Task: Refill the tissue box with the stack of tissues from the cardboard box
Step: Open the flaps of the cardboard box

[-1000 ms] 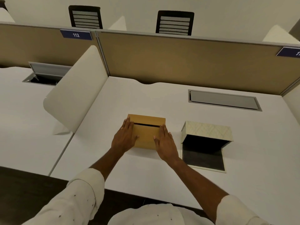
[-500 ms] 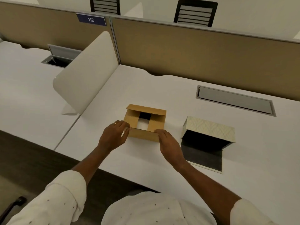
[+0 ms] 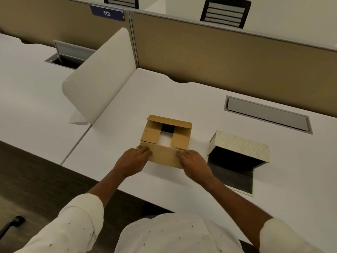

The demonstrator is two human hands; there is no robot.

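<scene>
A small brown cardboard box (image 3: 165, 157) sits mid-desk with its long flaps folded out. The two side flaps still lie over the opening, and white tissues (image 3: 165, 140) show in the gap between them. My left hand (image 3: 134, 160) presses the left end of the near flap down toward me. My right hand (image 3: 193, 164) holds the right end of that same flap. To the right stands the cream patterned tissue box (image 3: 240, 145), tipped up with its dark, empty inside facing me and its base panel lying flat on the desk.
The white desk (image 3: 182, 99) is bounded by a tan partition (image 3: 228, 57) behind and a white side divider (image 3: 98, 83) on the left. A grey cable hatch (image 3: 267, 114) lies flush at the back right. Another hatch stands open on the neighbouring desk.
The cardboard box was closed a second ago; both hands have pulled its long flaps apart, and the near flap now lies folded down toward me. The camera has moved closer.
</scene>
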